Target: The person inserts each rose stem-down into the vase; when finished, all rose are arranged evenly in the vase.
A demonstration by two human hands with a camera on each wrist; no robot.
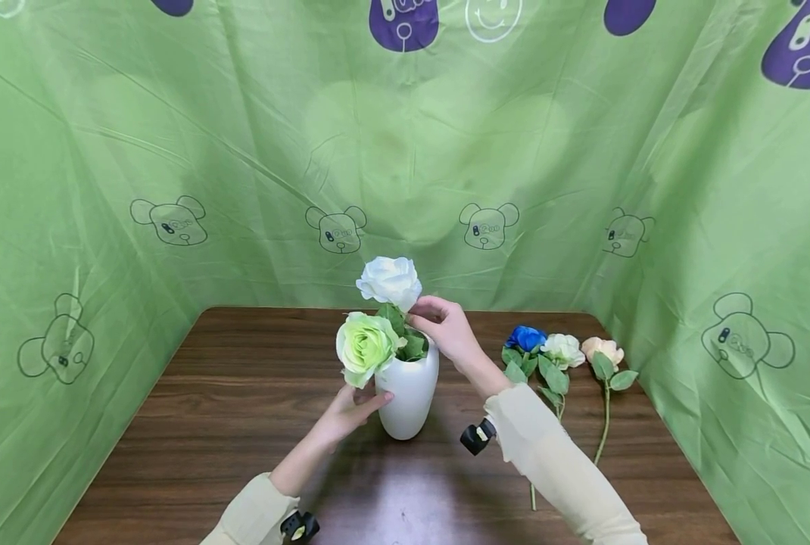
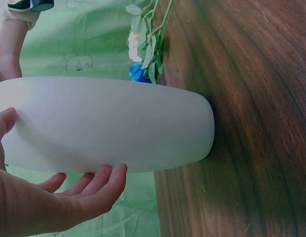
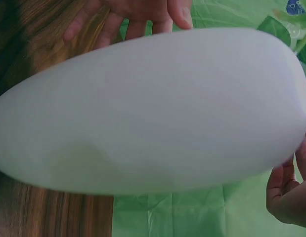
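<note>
A white vase point(image 1: 406, 405) stands upright on the wooden table, holding a pale green rose point(image 1: 364, 348) at its left rim and a white rose point(image 1: 389, 281) above its mouth. My left hand point(image 1: 342, 415) steadies the vase from the left, thumb in front and fingers along its side, as the left wrist view shows. Up at the mouth, my right hand point(image 1: 447, 329) has its fingers curled just under the white rose's bloom, apparently pinching its stem; leaves and the rim hide the exact contact. The vase fills most of the right wrist view, with the right hand's fingers point(image 3: 303, 155) partly behind its rim.
On the right side of the table lie a blue rose point(image 1: 526, 338), a cream-white rose point(image 1: 564, 351) and a peach rose point(image 1: 604, 351), stems toward the front. The right forearm passes over some stems. A green printed curtain point(image 1: 405, 166) encloses the table point(image 1: 255, 393).
</note>
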